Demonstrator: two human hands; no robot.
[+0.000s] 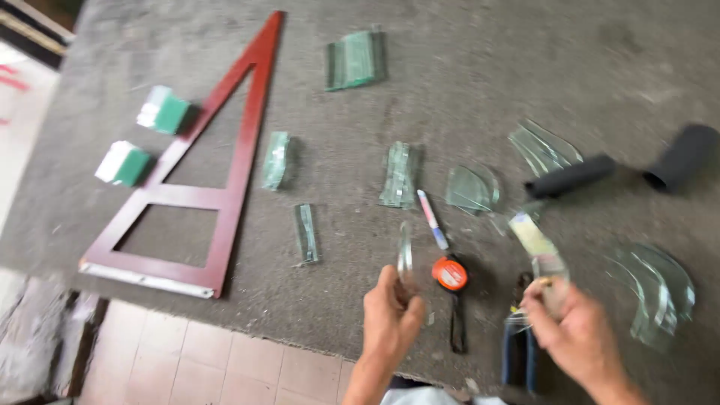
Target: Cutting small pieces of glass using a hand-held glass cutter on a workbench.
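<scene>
Head view: left hand (pixel 390 315) pinches a curved glass piece (pixel 405 259) edge-on, right hand (pixel 574 330) grips another glass offcut (pixel 551 274); bare fingers risk cuts if either slips.

A grey felt-covered table (pixel 465 67) stands over a pale tiled floor (pixel 225 367).

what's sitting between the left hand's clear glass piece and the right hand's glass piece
The orange round tape measure lies on the grey table between them, below the line joining the left hand with its clear glass piece and the right hand with its glass piece. Nothing else visible intervenes.
</scene>
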